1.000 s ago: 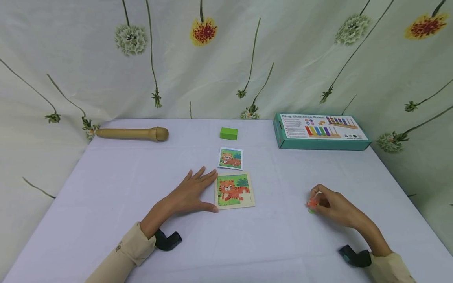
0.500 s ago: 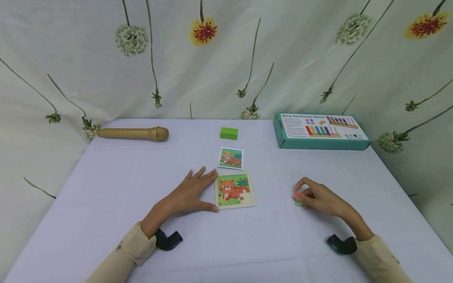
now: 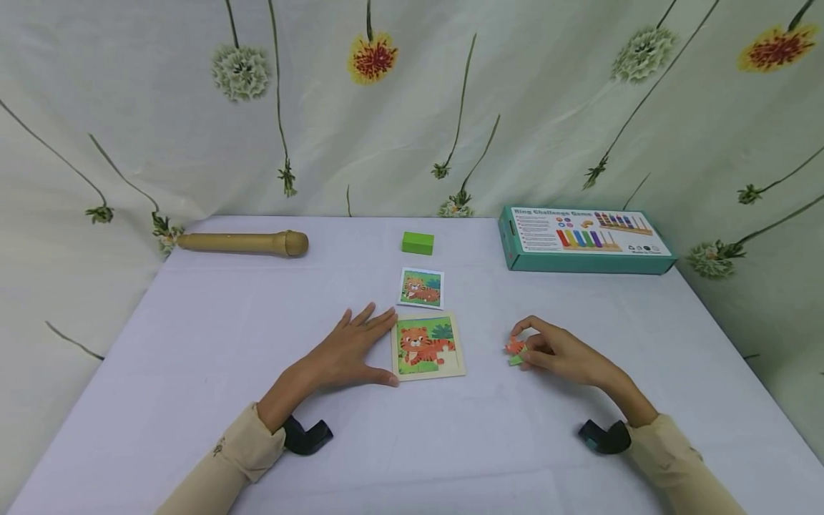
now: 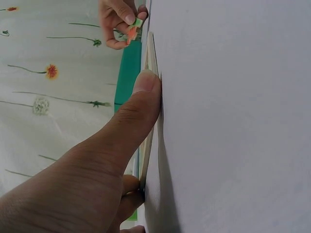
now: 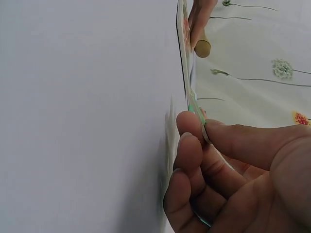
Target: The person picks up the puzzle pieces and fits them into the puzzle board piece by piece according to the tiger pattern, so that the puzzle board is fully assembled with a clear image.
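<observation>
A square wooden tiger puzzle [image 3: 421,343] lies on the white cloth in the head view, its lower right corner showing bare wood. My left hand [image 3: 350,350] lies spread along its left edge, thumb and fingertips touching the frame; the left wrist view shows the thumb [image 4: 146,85] against that edge. To the right of the puzzle, my right hand [image 3: 560,354] pinches a small orange and green puzzle piece [image 3: 515,348] between thumb and fingers. In the right wrist view the piece [image 5: 198,109] appears edge-on, close over the cloth.
A tiger picture card [image 3: 421,288] lies just behind the puzzle, with a green block [image 3: 417,243] beyond it. At the back left is a brown wooden stick with a rounded head [image 3: 244,243]. A teal Ring Challenge Game box [image 3: 586,241] sits at the back right.
My right hand has moved left across the cloth with the puzzle piece, closer to the puzzle. My left hand has stayed at the puzzle's edge.
</observation>
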Action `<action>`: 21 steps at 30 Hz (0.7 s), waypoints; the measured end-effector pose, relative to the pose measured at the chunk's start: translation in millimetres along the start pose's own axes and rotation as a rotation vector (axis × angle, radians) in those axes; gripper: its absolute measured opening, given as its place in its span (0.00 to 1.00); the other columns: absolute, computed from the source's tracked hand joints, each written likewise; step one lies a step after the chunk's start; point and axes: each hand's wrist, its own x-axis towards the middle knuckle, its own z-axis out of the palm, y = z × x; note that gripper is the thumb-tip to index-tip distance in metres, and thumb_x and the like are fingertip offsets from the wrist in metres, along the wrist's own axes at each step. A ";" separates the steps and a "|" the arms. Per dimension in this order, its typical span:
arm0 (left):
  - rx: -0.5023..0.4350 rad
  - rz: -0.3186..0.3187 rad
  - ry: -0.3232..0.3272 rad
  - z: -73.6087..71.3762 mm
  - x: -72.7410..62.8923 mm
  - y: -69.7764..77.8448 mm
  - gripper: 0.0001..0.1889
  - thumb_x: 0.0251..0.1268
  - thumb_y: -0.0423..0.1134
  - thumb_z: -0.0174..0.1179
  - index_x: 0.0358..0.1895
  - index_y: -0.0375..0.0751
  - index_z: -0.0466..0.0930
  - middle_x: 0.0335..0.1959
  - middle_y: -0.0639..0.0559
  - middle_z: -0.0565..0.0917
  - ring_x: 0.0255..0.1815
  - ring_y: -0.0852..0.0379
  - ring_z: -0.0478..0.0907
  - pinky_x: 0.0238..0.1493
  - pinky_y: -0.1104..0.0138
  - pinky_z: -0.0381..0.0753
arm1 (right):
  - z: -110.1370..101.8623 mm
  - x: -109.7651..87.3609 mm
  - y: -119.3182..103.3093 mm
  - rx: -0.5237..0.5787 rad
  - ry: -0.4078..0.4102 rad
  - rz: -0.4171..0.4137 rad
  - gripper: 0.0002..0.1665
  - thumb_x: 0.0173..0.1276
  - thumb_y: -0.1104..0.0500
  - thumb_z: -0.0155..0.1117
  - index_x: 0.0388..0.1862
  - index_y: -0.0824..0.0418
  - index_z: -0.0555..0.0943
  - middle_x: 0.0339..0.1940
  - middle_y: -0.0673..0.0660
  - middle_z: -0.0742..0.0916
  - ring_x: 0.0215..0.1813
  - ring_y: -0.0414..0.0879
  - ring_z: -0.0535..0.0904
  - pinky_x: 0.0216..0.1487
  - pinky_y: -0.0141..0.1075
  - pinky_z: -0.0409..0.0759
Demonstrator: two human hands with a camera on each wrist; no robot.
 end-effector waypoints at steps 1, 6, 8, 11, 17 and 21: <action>-0.001 0.000 -0.001 0.1 0.2 0.1 0.59 0.41 0.72 0.66 0.76 0.48 0.52 0.77 0.54 0.54 0.79 0.47 0.37 0.75 0.45 0.34 | 1.0 1.6 -0.8 0.000 -0.002 -0.011 0.18 0.71 0.65 0.57 0.58 0.62 0.68 0.27 0.54 0.83 0.29 0.43 0.77 0.34 0.29 0.72; 0.006 -0.011 -0.009 1.2 0.5 -0.2 0.59 0.40 0.72 0.66 0.76 0.48 0.51 0.77 0.55 0.53 0.79 0.48 0.37 0.75 0.46 0.34 | 7.3 10.2 -5.7 0.029 -0.014 -0.050 0.19 0.70 0.65 0.58 0.59 0.62 0.69 0.27 0.56 0.83 0.28 0.46 0.77 0.34 0.30 0.74; 0.008 -0.010 -0.006 1.4 0.4 -0.3 0.59 0.40 0.72 0.66 0.76 0.48 0.51 0.77 0.55 0.53 0.79 0.47 0.37 0.75 0.46 0.34 | 10.5 14.3 -8.3 0.052 -0.021 -0.044 0.19 0.70 0.65 0.58 0.58 0.63 0.69 0.27 0.57 0.84 0.27 0.46 0.77 0.33 0.31 0.75; 0.012 -0.012 -0.003 1.4 0.6 -0.3 0.59 0.40 0.72 0.66 0.76 0.48 0.51 0.77 0.55 0.53 0.79 0.47 0.37 0.75 0.46 0.34 | 15.3 20.5 -11.9 0.087 -0.035 -0.025 0.20 0.70 0.66 0.58 0.59 0.63 0.68 0.27 0.58 0.85 0.25 0.46 0.76 0.30 0.32 0.76; 0.008 -0.013 -0.007 -0.1 0.8 0.6 0.59 0.40 0.72 0.66 0.76 0.48 0.51 0.77 0.55 0.53 0.79 0.47 0.36 0.75 0.46 0.33 | 25.7 32.1 -18.1 0.096 -0.070 -0.015 0.20 0.70 0.65 0.59 0.59 0.62 0.68 0.24 0.58 0.84 0.22 0.44 0.73 0.26 0.30 0.73; 0.005 -0.011 -0.005 -0.6 0.6 1.3 0.59 0.40 0.72 0.67 0.76 0.48 0.52 0.77 0.55 0.54 0.79 0.47 0.37 0.75 0.46 0.34 | 32.2 39.9 -22.2 0.084 -0.090 -0.033 0.20 0.69 0.64 0.60 0.58 0.60 0.69 0.23 0.56 0.83 0.23 0.42 0.72 0.28 0.29 0.70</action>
